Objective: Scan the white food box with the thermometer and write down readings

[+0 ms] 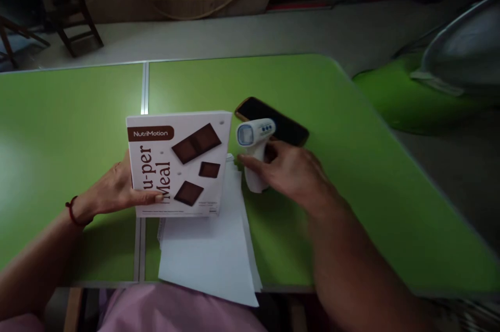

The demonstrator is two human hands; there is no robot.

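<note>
The left hand (116,184) has its grip closed on a white box (185,168) marked "NutriMotion" — thumb across the lower front, the other fingers mostly hidden behind. The box is tilted to show its printed face, with brown bars pictured on it, in front of the upper part of some white paper (207,259); whether its bottom edge touches the sheets, I cannot tell. The right hand (295,168) has its grip wrapped around the handle of a white gun-shaped device (255,131), which stands roughly upright just right of the box, its small screen facing the wearer. Behind the device, a dark phone (287,126) lies slantwise on the green tabletop (78,108). The paper overhangs the near edge — its sheets slightly fanned.
</note>
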